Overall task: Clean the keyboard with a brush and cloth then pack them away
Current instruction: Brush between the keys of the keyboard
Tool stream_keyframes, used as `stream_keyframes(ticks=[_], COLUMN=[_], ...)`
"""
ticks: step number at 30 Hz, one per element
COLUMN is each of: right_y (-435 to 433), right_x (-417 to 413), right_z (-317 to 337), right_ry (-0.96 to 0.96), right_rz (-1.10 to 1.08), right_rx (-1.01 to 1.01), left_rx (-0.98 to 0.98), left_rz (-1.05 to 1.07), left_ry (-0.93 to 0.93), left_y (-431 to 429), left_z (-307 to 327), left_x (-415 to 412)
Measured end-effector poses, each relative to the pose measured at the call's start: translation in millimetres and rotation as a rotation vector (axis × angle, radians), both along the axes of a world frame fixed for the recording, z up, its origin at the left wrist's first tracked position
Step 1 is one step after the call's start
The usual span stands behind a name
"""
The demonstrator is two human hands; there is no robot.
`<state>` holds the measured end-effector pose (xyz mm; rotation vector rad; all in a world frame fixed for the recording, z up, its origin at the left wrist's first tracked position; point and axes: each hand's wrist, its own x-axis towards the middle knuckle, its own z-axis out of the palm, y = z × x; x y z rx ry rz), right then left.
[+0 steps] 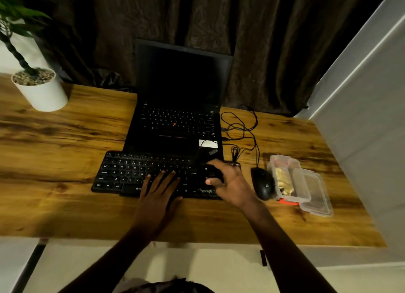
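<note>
Looking down at the black keyboard (122, 174), I see it flat on the wooden surface (65, 134), right against the front edge of the open laptop (175, 121). The left hand (161, 189) lies on the middle keys with its fingers straight, so that grip is wide. The right hand (230, 183) is over the keyboard's right end, its grip curled round a small dark object (211, 172); it is too dark for me to tell what it is. Just beside that hand sits a black mouse (263, 186), its cable (241, 126) looping back beside the laptop. Next to the mouse is a clear plastic container (285, 161) holding something crumpled and yellowish (283, 181), its lid (317, 196) alongside. A white plant pot (43, 95) stands at the far left.
</note>
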<state>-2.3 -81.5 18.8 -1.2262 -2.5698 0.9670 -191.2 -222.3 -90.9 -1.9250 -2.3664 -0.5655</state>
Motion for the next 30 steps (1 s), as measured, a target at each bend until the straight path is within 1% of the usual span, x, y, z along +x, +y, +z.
stream_keyframes(ticks=[5,9,13,16,21,23,25,30], right_y=[8,3,-10,-9,6,2,-5,-17], right_x=[23,24,4,8,36,36,29,14], right_z=[10,11,6,11,13,13,14,16], right_ry=[-0.007,-0.047,0.0,0.059,-0.096,-0.124,-0.128,-0.06], right_rz=[-0.074,-0.055,-0.03,-0.056,-0.12,-0.133,-0.131,-0.077], right_rx=[0.031,0.07,0.005,-0.025,0.02,0.027,0.024,0.019], left_rx=[0.005,-0.008,-0.004,0.002,-0.001,-0.001,0.0,0.003], left_rz=[0.015,0.019,0.014,0.013,0.016,0.016,0.016,0.013], left_ry=[0.017,0.034,0.041,0.034,0.034,0.03,0.031,0.025], left_y=[1,3,3,1,0,1,1,1], left_z=[0,-1,-2,-1,0,-1,-2,-3], left_x=[0,-1,-2,-2,-1,-1,-1,-2])
